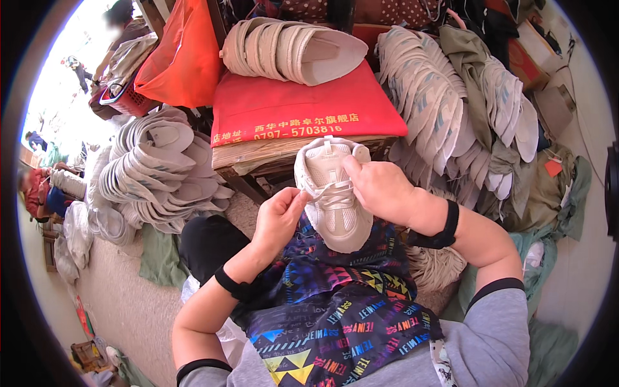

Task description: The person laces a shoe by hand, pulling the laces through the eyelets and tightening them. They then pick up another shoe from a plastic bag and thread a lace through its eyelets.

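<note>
A cream sneaker upper [340, 227] with a mesh toe and no visible sole is held toe toward me, over my lap and just before a low bench. A pale shoelace [335, 194] criss-crosses its front below the tongue [327, 161]. My left hand [281, 216] pinches thumb and forefinger at the lace beside the upper's left edge. Curled over the right edge, my right hand [383, 188] grips the upper, its thumb near the tongue. Its fingertips are partly hidden, so whether a lace end is in them I cannot make out.
Nested cream uppers [290, 51] lie on the bench's red cloth [303, 109]. More stacked uppers stand at left [151, 164] and right [422, 87]. A bundle of pale laces [435, 267] is by my right elbow. A red bag [182, 58] hangs at back left.
</note>
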A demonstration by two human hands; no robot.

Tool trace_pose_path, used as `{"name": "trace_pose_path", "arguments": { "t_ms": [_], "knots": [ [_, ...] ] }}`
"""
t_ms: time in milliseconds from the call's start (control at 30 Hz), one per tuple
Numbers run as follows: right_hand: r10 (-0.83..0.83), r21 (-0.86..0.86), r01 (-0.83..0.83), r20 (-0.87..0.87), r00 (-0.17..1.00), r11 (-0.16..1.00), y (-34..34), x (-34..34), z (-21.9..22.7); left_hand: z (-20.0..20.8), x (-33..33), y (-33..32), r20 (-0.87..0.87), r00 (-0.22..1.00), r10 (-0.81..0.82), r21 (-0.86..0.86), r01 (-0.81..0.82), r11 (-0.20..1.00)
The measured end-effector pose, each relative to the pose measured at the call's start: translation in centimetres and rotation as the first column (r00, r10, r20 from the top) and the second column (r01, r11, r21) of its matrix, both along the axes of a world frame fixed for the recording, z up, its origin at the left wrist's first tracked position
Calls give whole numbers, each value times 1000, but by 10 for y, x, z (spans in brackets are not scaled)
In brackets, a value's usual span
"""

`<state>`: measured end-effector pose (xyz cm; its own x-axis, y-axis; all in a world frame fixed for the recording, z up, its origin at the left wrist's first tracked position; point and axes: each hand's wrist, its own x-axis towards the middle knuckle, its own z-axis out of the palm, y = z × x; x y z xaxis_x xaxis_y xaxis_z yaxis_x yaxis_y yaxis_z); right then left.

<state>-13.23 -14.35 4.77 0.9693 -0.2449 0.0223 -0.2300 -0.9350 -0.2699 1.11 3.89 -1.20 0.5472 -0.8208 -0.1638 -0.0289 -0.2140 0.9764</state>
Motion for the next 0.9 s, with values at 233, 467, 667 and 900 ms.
{"name": "trace_pose_path", "arguments": {
  "t_ms": [233,467,667,900],
  "knots": [
    [115,30,-113,-92,989,993,-6,1,17,7,-6,2,90,994,-67,9,66,998],
    [208,-305,-224,-86,974,926,-12,0,24,2,-6,1,82,997,-11,15,9,1000],
    [391,-345,-341,87,916,875,-34,10,27,-6,0,-9,69,997,-23,-27,25,999],
    [240,30,-249,173,955,968,-32,26,10,-3,9,-8,167,985,46,37,-53,998]
  ]
}}
